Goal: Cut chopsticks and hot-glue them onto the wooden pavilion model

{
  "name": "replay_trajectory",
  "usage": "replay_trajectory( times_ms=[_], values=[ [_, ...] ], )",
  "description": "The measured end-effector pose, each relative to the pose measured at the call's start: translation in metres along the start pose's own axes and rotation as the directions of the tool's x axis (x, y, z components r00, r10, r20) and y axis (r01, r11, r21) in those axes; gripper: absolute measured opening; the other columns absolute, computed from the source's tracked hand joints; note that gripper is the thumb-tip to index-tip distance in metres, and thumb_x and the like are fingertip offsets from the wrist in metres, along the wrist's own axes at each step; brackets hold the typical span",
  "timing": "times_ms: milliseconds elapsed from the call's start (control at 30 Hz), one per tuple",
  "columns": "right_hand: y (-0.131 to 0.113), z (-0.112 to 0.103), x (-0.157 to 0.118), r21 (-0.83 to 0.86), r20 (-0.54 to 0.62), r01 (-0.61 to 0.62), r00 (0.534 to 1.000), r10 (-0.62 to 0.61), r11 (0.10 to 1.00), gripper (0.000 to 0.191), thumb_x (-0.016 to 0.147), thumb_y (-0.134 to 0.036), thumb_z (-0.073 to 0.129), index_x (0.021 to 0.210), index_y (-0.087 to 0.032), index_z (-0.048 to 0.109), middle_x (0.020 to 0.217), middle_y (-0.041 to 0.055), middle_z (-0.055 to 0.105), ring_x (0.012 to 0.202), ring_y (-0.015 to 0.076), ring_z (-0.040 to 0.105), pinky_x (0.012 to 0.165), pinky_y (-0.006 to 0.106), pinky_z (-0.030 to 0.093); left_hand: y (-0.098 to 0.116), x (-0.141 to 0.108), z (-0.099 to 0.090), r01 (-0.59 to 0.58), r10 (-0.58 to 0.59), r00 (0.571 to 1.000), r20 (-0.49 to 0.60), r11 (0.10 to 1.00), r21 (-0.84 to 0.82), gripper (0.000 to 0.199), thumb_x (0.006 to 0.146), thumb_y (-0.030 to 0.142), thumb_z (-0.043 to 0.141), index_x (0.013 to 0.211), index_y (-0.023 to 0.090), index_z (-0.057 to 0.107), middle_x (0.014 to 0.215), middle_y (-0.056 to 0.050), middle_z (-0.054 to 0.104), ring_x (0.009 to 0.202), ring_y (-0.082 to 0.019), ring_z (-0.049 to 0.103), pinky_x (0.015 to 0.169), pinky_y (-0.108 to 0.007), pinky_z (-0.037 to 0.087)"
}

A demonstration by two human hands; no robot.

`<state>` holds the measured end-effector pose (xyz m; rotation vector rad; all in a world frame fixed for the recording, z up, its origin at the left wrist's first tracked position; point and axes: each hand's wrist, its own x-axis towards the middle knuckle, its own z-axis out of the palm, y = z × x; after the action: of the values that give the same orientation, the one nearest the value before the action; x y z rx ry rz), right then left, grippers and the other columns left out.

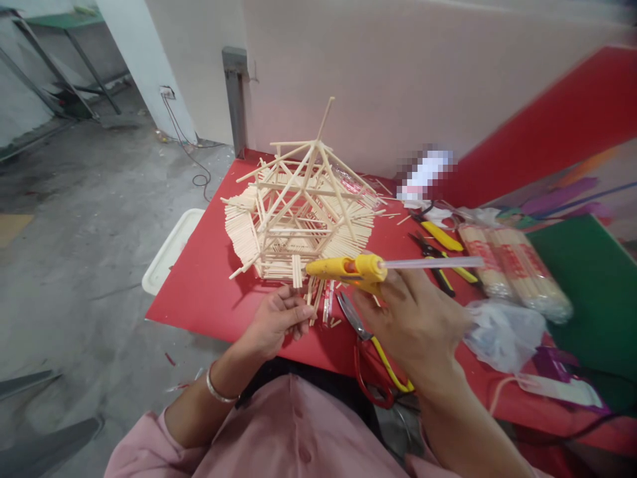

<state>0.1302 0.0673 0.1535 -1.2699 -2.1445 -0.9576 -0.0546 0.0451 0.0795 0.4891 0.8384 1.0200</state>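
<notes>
A yellow glue gun (348, 269) with a clear glue stick (432, 263) out of its back is gripped in my right hand (418, 318). Its nozzle points left, beside a few short upright sticks (297, 271) at the front of a model built of thin wooden sticks (308, 192). The model has a peaked open frame and fanned-out slatted sides. Just below those short sticks, my left hand (283, 315) is closed, thumb against fingers; what it pinches, if anything, is hard to make out. Loose wooden sticks (312, 295) lie by its fingertips.
Scissors (381, 372) with red and yellow handles lie near the red table's (199, 279) front edge. Pliers (440, 265), packs of sticks (517, 269), a plastic bag (507, 332) and a green board (592, 292) are at right. A wall (373, 86) rises behind.
</notes>
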Motion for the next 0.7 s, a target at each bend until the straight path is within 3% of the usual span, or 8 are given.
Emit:
replay_trajectory(
  times_ms=[167, 333, 533, 700],
  values=[
    [0.001, -0.001, -0.001, -0.006, 0.000, 0.015, 1.000, -0.015, 1.000, 0.020, 0.082, -0.027, 0.066, 0.101, -0.019, 0.063, 0.074, -0.0007, 0.064, 0.056, 0.0105, 0.049, 0.052, 0.025, 0.032, 0.001, 0.000, 0.001, -0.012, 0.012, 1.000, -0.012, 1.000, 0.022, 0.050, 0.057, 0.035, 0.089, 0.090, 0.015, 0.057, 0.058, 0.004, 0.063, 0.039, -0.006, 0.052, 0.033, -0.014, 0.036],
    [0.013, -0.011, -0.001, -0.003, 0.017, -0.038, 0.999, 0.038, 0.999, 0.011, 0.083, -0.030, 0.065, 0.087, -0.019, 0.064, 0.074, 0.0017, 0.064, 0.055, 0.0116, 0.048, 0.049, 0.026, 0.029, 0.007, 0.000, 0.001, -0.043, 0.045, 0.998, -0.043, 0.998, 0.040, 0.048, 0.056, 0.034, 0.089, 0.079, 0.017, 0.050, 0.055, 0.006, 0.060, 0.037, -0.006, 0.051, 0.033, -0.014, 0.036],
    [0.022, -0.022, -0.004, 0.071, 0.002, -0.097, 0.995, 0.097, 0.993, 0.015, 0.082, -0.032, 0.069, 0.082, -0.019, 0.063, 0.077, 0.0039, 0.064, 0.056, 0.0124, 0.050, 0.047, 0.027, 0.029, 0.023, 0.004, 0.007, -0.070, 0.069, 0.996, -0.061, 0.998, -0.002, 0.049, 0.056, 0.032, 0.090, 0.087, 0.014, 0.056, 0.062, 0.002, 0.067, 0.039, -0.005, 0.053, 0.034, -0.014, 0.037],
    [0.018, -0.019, -0.008, 0.120, 0.025, -0.109, 0.994, 0.106, 0.987, 0.017, 0.082, -0.031, 0.070, 0.076, -0.019, 0.059, 0.076, 0.0019, 0.063, 0.057, 0.0110, 0.052, 0.047, 0.026, 0.030, 0.022, 0.007, 0.014, -0.085, 0.079, 0.991, -0.111, 0.995, -0.048, 0.051, 0.053, 0.032, 0.091, 0.084, 0.015, 0.054, 0.063, 0.000, 0.069, 0.040, -0.006, 0.054, 0.035, -0.014, 0.037]
  ],
)
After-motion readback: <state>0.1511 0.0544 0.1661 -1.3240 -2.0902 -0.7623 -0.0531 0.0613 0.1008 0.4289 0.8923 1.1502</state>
